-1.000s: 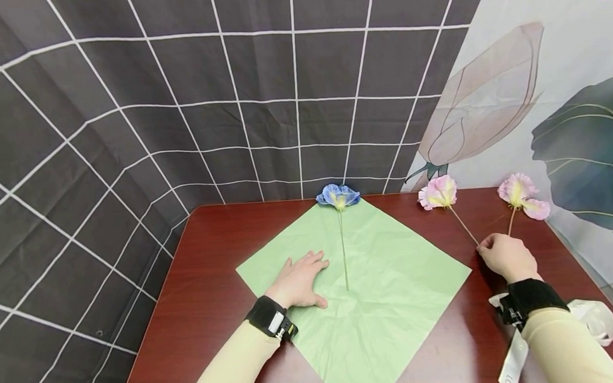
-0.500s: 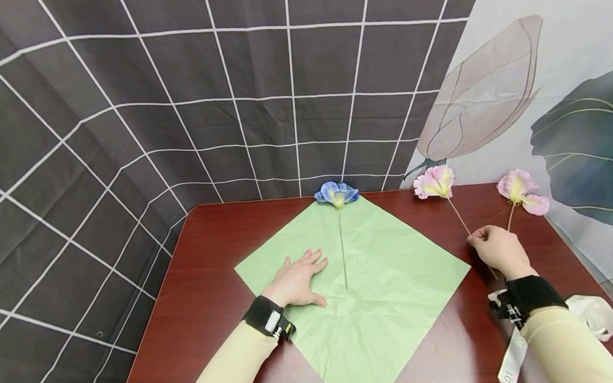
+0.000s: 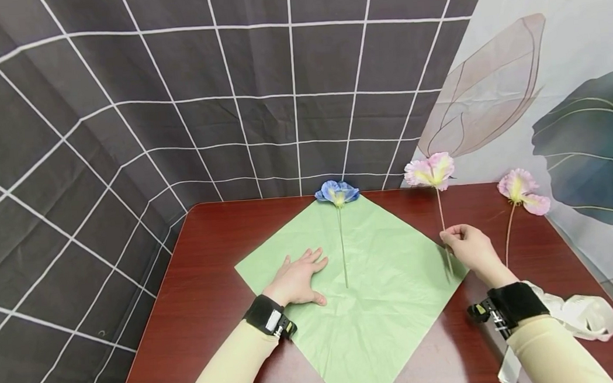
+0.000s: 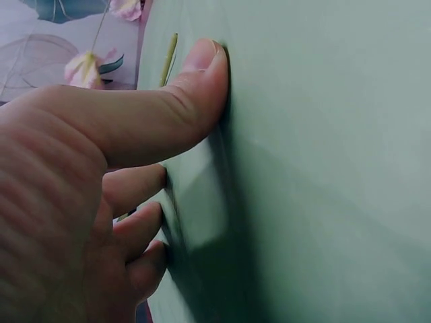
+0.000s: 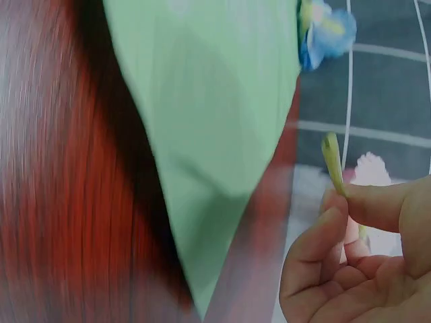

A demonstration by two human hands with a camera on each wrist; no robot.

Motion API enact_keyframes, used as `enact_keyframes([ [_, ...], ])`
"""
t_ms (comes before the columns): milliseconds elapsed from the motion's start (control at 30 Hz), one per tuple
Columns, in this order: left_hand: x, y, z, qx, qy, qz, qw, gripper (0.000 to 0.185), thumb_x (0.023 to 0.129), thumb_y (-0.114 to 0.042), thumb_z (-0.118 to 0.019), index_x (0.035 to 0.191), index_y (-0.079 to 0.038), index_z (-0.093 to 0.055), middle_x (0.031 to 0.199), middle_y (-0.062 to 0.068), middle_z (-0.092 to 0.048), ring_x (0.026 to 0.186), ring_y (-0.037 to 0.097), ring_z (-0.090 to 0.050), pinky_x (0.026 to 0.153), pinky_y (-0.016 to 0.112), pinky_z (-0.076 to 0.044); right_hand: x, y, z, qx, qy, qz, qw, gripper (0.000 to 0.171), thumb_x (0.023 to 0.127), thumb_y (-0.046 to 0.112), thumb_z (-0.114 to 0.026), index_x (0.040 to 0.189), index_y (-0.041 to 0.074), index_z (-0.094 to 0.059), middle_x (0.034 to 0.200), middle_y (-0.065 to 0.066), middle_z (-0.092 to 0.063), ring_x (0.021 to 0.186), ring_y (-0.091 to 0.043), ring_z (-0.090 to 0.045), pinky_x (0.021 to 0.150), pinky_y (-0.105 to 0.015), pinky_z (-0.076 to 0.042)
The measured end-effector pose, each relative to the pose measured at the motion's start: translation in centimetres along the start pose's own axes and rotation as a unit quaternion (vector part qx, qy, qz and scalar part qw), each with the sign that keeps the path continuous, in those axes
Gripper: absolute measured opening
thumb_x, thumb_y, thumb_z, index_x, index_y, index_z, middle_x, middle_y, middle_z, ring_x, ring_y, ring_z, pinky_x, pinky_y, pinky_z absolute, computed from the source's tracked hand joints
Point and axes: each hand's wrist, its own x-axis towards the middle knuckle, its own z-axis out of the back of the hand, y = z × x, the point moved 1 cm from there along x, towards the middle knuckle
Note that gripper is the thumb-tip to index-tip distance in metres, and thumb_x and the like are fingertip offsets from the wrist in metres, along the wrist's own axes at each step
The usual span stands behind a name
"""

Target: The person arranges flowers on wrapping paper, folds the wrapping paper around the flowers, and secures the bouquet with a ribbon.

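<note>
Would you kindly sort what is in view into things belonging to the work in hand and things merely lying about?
In hand:
lifted pink flower, pinched by right hand
green paper, pressed by left hand
blue flower on the paper

Lying about:
second pink flower
white ribbon

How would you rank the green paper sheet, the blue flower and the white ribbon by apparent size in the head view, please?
1. Green paper sheet, by far the largest.
2. White ribbon, partly hidden behind the right forearm.
3. Blue flower: small bloom, thin long stem; it lies farther from the camera, so this ranking is unsure.
</note>
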Motion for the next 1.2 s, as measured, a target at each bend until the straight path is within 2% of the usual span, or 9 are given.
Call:
enact_keyframes([
  [233,0.0,0.0,0.0,0.002,-0.003,-0.001,1.0000,0.101,0.062,-0.055,-0.082,0.147,-0.025,-0.036,0.157,-0.004,-0.021,0.144,0.020,-0.018,0.106,0.066,-0.018,-0.8,2.9,-3.2,0.089,0.022,0.000,0.996,0.037,0.097,0.035,-0.052,0.108,0.000,-0.053,0.084,-0.011,-0.062,0.068,-0.012,-0.063,0.062,-0.028,-0.053],
  [367,0.0,0.1,0.0,0.004,-0.004,0.001,1.0000,0.101,0.062,-0.055,-0.081,0.147,-0.026,-0.036,0.157,-0.004,-0.020,0.145,0.020,-0.018,0.107,0.066,-0.017,-1.3,4.5,-5.4,0.168,0.045,0.000,0.985,0.035,0.096,0.029,-0.055,0.108,-0.003,-0.050,0.082,-0.012,-0.060,0.066,-0.011,-0.063,0.064,-0.031,-0.056],
  [467,0.0,0.1,-0.1,0.004,-0.005,0.002,1.0000,0.101,0.062,-0.056,-0.081,0.147,-0.026,-0.035,0.157,-0.004,-0.020,0.145,0.020,-0.017,0.107,0.066,-0.017,-1.7,5.8,-7.0,0.205,0.063,0.004,0.977,0.031,0.096,0.024,-0.057,0.107,-0.004,-0.051,0.081,-0.012,-0.060,0.066,-0.011,-0.063,0.063,-0.030,-0.056],
  [767,-0.1,0.1,0.0,0.003,-0.003,0.002,1.0000,0.100,0.063,-0.055,-0.081,0.147,-0.026,-0.036,0.157,-0.004,-0.020,0.145,0.019,-0.017,0.107,0.066,-0.017,-2.1,8.9,-10.6,0.213,0.084,0.006,0.973,0.024,0.093,0.018,-0.060,0.103,-0.003,-0.054,0.081,-0.014,-0.060,0.066,-0.017,-0.065,0.063,-0.031,-0.057],
  [967,-0.1,0.0,0.0,0.005,-0.004,-0.001,1.0000,0.100,0.063,-0.055,-0.081,0.147,-0.025,-0.037,0.157,-0.003,-0.021,0.144,0.021,-0.019,0.105,0.067,-0.018,-1.3,9.6,-12.2,0.208,0.092,-0.006,0.974,0.021,0.092,0.019,-0.062,0.101,0.001,-0.057,0.081,-0.014,-0.063,0.065,-0.020,-0.066,0.061,-0.033,-0.057],
  [1200,-0.2,0.0,0.1,0.003,-0.004,0.003,1.0000,0.099,0.062,-0.055,-0.081,0.146,-0.025,-0.038,0.157,-0.003,-0.022,0.144,0.022,-0.020,0.105,0.067,-0.019,-0.4,10.1,-13.6,0.185,0.094,0.002,0.978,0.020,0.091,0.021,-0.064,0.097,0.004,-0.059,0.077,-0.013,-0.065,0.061,-0.020,-0.067,0.059,-0.034,-0.056],
])
